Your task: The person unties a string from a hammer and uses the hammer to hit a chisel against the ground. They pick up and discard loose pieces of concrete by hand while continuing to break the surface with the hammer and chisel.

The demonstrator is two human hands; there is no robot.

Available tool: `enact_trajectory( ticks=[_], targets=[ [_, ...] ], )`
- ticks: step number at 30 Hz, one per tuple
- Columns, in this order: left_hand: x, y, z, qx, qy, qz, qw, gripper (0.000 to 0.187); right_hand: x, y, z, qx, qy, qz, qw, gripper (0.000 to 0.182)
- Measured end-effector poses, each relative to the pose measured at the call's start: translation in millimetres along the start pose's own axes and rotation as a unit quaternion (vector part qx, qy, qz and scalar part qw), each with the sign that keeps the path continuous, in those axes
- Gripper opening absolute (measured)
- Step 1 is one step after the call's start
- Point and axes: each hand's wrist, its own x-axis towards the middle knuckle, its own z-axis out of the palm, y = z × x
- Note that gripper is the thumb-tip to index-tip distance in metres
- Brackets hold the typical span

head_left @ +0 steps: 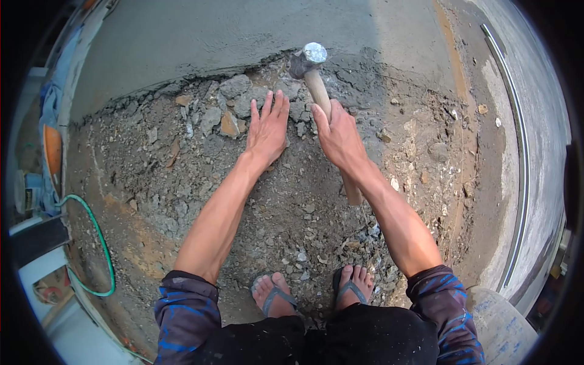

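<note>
My right hand (342, 135) is wrapped round the wooden handle of a hammer (318, 88). Its metal head points away from me, over the ragged edge of the wet concrete (243, 36). To the left, my left hand (269, 129) has its fingers stretched out over the rubble, with nothing in its grasp. Broken grey stones (234, 86) lie just beyond those fingertips, and a tan stone (229, 125) sits to their left.
My feet in flip-flops (278, 297) stand on gravelly ground. A green hose (104, 243) curves along the left side. On the right, a long metal strip (520, 146) runs beside a grey surface. A pale rounded object (502, 322) is at the lower right.
</note>
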Motion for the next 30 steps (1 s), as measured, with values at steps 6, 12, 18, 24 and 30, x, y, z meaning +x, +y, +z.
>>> enact_trajectory(
  ticks=[6, 12, 18, 24, 30],
  targets=[
    [2, 5, 4, -0.017, 0.002, -0.004, 1.000, 0.083, 14, 17, -11, -0.051, -0.038, 0.015, 0.998, 0.047],
    [1, 4, 0, 0.002, -0.033, -0.007, 0.999, 0.080, 2, 29, 16, -0.021, 0.094, -0.051, 0.994, 0.051],
    [-6, -23, 2, -0.108, 0.168, -0.061, 0.978, 0.078, -6, -8, -17, -0.032, -0.004, -0.027, 0.999, 0.049],
    [-11, -40, -6, -0.083, 0.020, -0.104, 0.991, 0.072, 30, 18, 25, -0.100, 0.017, -0.045, 0.994, 0.051],
    [-17, -48, -5, -0.079, -0.008, -0.107, 0.991, 0.070, 13, -15, 17, 0.000, 0.057, -0.052, 0.997, 0.054]
  ],
)
